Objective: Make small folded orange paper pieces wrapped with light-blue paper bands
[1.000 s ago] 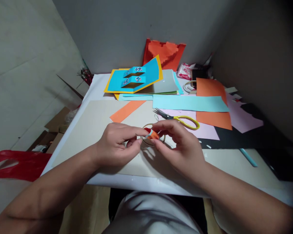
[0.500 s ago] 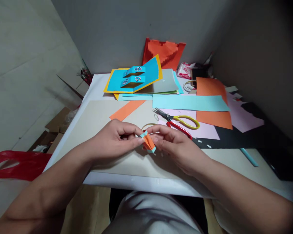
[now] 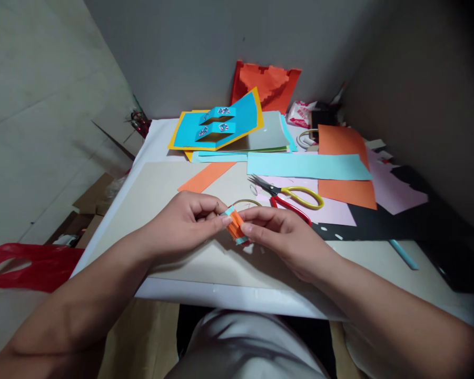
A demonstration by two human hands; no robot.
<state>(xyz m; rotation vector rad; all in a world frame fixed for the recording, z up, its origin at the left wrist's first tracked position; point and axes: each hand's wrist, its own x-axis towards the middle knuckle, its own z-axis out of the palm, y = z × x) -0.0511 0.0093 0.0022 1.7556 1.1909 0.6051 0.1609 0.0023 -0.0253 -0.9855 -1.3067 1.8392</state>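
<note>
A small pleated piece of orange paper (image 3: 234,225) with light blue ends is pinched between both hands, just above the board. My left hand (image 3: 191,218) grips its left edge between thumb and fingers. On the opposite edge, the thumb and forefinger of my right hand (image 3: 278,226) are closed, the thumb pressed on the folds. Behind the hands, a ring-shaped roll, perhaps tape (image 3: 247,202), shows only its upper rim. Scissors (image 3: 276,190) with one yellow and one red handle lie beyond my right hand, blades pointing left.
An orange strip (image 3: 206,177) and a light blue strip (image 3: 308,166) lie on the grey board (image 3: 142,195). At the back stand a blue-and-yellow pop-up card (image 3: 240,118) and a red paper piece (image 3: 266,84). Orange sheet (image 3: 346,142), pink paper and black card cover the right side.
The pleated paper has shifted slightly left and turned, showing more of its orange folds. My right thumb has moved onto its face, and more of the roll's rim shows.
</note>
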